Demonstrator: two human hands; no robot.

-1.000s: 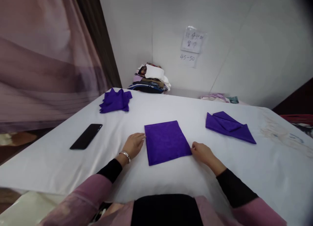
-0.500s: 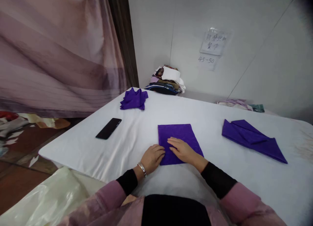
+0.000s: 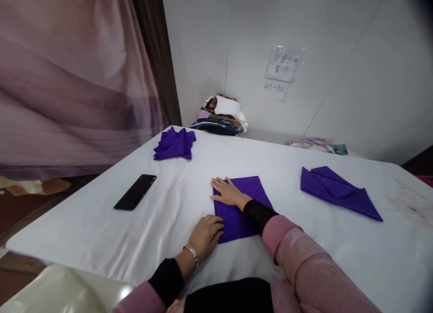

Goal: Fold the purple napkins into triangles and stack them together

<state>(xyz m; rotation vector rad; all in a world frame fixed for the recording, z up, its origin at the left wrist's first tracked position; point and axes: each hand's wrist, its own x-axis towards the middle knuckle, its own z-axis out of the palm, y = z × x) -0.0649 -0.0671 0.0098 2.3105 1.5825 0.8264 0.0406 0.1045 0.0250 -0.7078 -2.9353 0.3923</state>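
Note:
A purple cloth napkin (image 3: 241, 223), folded into a square, lies on the white-covered table (image 3: 270, 263) before me. My right hand (image 3: 227, 192) rests palm down across its upper left corner, fingers spread and tips just past the left edge. Lower down, the curled fingers of my left hand (image 3: 205, 234) close on the napkin's left edge near the bottom corner; the thumb is partly hidden. My right forearm covers part of the napkin's right side.
To the right lies a purple napkin folded into a pointed shape (image 3: 340, 191). A crumpled pile of purple cloth (image 3: 175, 144) sits at the far left, with a black phone (image 3: 135, 192) nearer. Stacked fabrics (image 3: 221, 115) stand behind the table; paper signs (image 3: 282, 66) hang on the wall.
My right hand has slid left and away from me, from the napkin's middle to its upper left corner. The left hand stays at the left edge, slightly lower. The camera view has shifted.

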